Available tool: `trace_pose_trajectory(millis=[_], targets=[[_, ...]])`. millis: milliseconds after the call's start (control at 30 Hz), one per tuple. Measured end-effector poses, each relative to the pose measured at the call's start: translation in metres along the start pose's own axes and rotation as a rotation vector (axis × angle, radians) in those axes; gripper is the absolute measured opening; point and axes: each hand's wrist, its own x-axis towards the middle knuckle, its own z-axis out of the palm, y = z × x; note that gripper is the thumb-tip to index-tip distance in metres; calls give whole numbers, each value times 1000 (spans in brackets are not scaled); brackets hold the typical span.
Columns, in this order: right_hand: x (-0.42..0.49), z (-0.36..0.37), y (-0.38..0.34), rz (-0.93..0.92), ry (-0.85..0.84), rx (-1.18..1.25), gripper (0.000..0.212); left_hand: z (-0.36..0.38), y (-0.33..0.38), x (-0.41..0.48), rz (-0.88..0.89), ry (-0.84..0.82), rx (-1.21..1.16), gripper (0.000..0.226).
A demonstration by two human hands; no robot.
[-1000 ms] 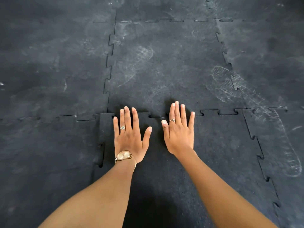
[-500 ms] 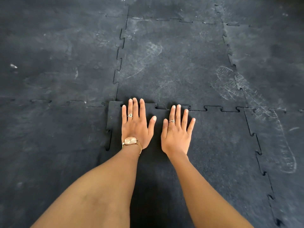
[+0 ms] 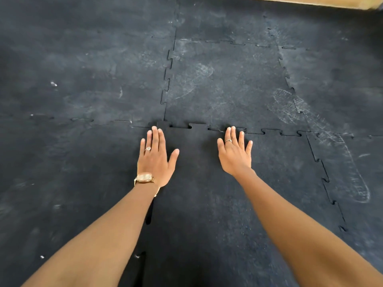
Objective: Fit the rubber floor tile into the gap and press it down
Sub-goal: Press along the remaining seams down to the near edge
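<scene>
The dark rubber floor tile [image 3: 207,204] lies in the gap among other interlocking tiles, darker and cleaner than its neighbours. My left hand [image 3: 155,160], with a ring and a gold watch, lies flat, palm down, near the tile's far left corner. My right hand [image 3: 235,154], also ringed, lies flat with fingers spread at the tile's far edge. The jigsaw teeth along the far seam [image 3: 196,126] show small dark gaps between the two hands. Part of the left seam [image 3: 148,221] also shows gaps beside my forearm.
Dusty black tiles surround the spot, with chalky shoe prints [image 3: 352,177] on the right tile and another print [image 3: 192,79] on the tile ahead. A strip of pale wooden floor or board [image 3: 310,1] shows at the top right edge.
My hands have moved apart: the left toward the tile's far left corner, the right further right along the far seam. The camera has tilted up and shows more floor ahead.
</scene>
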Motion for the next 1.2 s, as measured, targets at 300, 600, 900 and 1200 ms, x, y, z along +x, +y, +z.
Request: trace_pose_trajectory(millis=[300,600,900,1200], targets=[[30,-40,-115,-440,536,236,62,9,-3,5,-29,-8,-41,78],[86,24,-103,-290,156,-208,68,6,-1,5,-28,-26,-23,78],[89,25,-102,-252,99,-204,71,-3,-5,9,-21,-2,-81,77],[93,28,-101,-291,114,-206,73,0,-26,5,-315,-29,-1,81]])
